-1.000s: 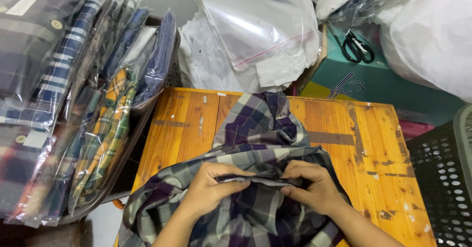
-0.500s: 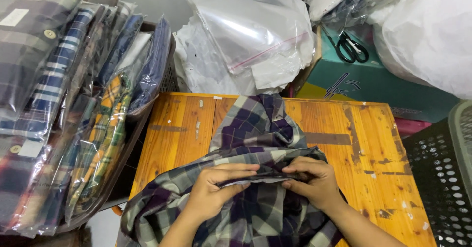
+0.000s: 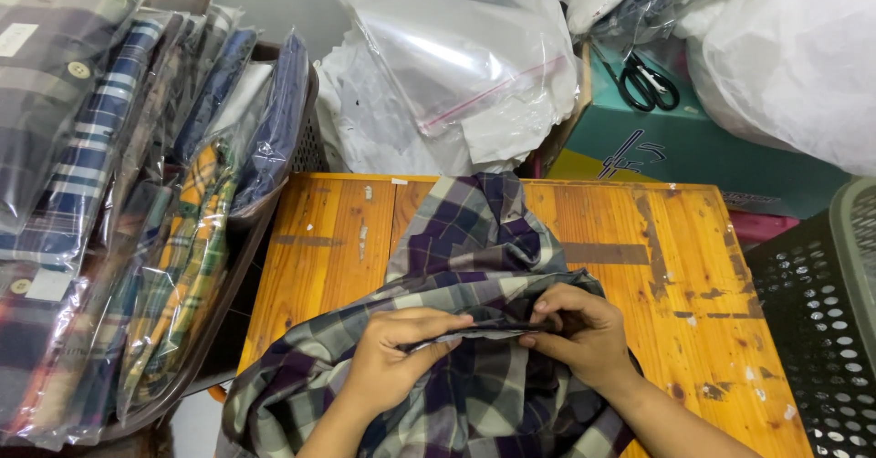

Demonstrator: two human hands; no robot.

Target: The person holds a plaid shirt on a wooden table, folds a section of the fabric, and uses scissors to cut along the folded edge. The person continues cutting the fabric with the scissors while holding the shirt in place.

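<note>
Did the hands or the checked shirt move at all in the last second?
Barely. The left hand and right hand keep pinching the same folded edge of the purple plaid shirt; the fingers only shifted slightly along it, and the cloth bunched a touch. The wooden table, bagged shirts, scissors and black basket stayed put.

My left hand [image 3: 394, 359] and right hand [image 3: 584, 335] both pinch a folded edge of the purple-and-cream plaid shirt [image 3: 474, 239], which lies crumpled over the near edge of the orange wooden table [image 3: 328, 239] and reaches up to its far edge. Bagged plaid shirts [image 3: 119, 193] stand stacked off the left edge. Clear plastic bags [image 3: 465, 57] sit beyond the far edge; black scissors [image 3: 648, 82] lie on a teal box [image 3: 721, 152] by the far right corner.
</note>
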